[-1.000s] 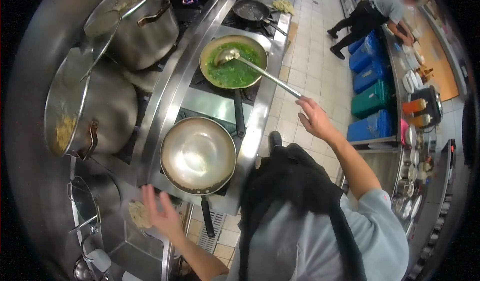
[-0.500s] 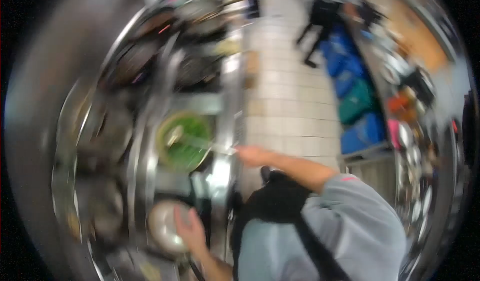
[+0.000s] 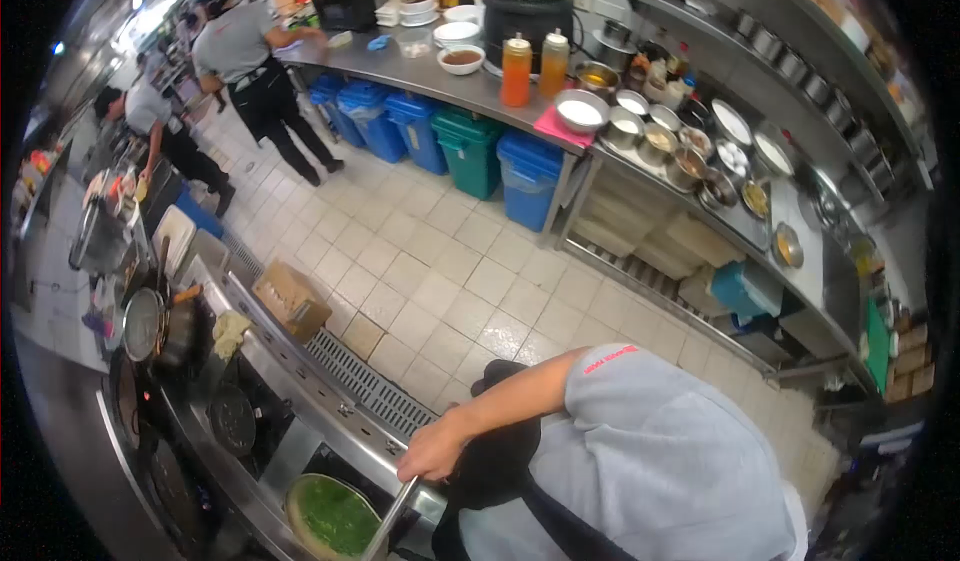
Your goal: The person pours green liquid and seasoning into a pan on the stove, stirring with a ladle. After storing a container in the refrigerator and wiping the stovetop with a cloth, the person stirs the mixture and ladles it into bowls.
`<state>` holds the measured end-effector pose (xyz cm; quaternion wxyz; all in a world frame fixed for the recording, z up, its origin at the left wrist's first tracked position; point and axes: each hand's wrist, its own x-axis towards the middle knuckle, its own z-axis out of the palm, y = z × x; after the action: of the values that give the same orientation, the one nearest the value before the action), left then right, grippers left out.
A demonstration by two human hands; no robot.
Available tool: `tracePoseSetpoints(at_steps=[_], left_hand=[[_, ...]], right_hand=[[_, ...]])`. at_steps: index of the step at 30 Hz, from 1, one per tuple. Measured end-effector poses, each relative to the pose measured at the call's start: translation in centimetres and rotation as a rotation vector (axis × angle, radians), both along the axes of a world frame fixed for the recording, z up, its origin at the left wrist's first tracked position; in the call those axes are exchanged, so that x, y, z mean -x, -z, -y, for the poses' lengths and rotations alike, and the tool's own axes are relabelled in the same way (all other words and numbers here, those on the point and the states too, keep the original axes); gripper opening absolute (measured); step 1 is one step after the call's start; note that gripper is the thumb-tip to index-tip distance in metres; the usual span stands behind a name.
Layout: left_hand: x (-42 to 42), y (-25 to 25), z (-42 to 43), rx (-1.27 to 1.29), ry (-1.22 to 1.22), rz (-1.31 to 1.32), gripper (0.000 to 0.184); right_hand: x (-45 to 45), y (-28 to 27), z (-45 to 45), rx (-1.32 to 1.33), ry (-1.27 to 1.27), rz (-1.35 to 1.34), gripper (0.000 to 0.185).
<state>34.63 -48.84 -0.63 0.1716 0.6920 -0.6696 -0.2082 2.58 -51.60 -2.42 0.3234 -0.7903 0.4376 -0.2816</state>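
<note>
Right hand [image 3: 432, 449] on ladle handle [image 3: 392, 517] over green-filled pan [image 3: 335, 517].

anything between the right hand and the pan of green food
Nothing visible stands between them: the right hand grips a metal handle slanting toward the frying pan, over the stove's steel edge.

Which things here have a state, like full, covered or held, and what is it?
Long metal handle: held in the right hand.
Stove pan: holding green liquid.
Black round cooker: lid on.
Orange bottle: upright.
White bowl: holding brown liquid.
Other items: too small to judge.
</note>
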Motion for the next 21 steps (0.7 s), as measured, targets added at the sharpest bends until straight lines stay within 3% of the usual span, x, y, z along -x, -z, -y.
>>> tracePoseSetpoints(at_steps=[7, 11, 12, 14, 15, 16, 17, 19, 21], left_hand=[[-2.1, 2.9, 1.3, -0.023, 0.117, -0.06, 0.062], [-7.6, 8.7, 1.2, 0.04, 0.207, -0.243, 0.061], [-5.5, 5.7, 1.3, -0.083, 0.102, 0.004, 0.06], [-3.6, 5.0, 1.7, 0.02, -0.003, -0.019, 0.049], [-3.6, 5.0, 2.4, -0.178, -0.159, 0.006, 0.046], [-3.9, 6.0, 2.6, -0.139, -0.167, 0.012, 0.047], [-2.9, 3.8, 2.6, -0.272, -0.235, 0.068, 0.049], [-2.6, 4.8, 0.7, -0.339, -0.263, -0.141, 0.05], [-0.5, 3.1, 0.0, -0.395, -0.31, -0.171, 0.046]], right_hand=[[0.4, -0.3, -0.8, -0.206, -0.019, -0.25, 0.024], [0.2, 3.8, -1.3, -0.324, 0.02, 0.065, 0.04], [0.3, 1.6, -1.7, -0.421, 0.054, 0.13, 0.04], [0.5, -0.1, -1.4, -0.566, 0.044, 0.135, 0.041], [0.2, 0.1, -1.4, -0.569, 0.067, 0.162, 0.043], [0.0, -0.1, -1.4, -0.565, 0.093, 0.158, 0.045], [-0.5, -0.8, -1.6, -0.55, 0.137, 0.152, 0.046], [-0.9, -4.3, -1.6, -0.893, 0.182, 0.185, 0.042], [-0.6, -5.7, -0.9, -0.903, 0.189, 0.221, 0.039]])
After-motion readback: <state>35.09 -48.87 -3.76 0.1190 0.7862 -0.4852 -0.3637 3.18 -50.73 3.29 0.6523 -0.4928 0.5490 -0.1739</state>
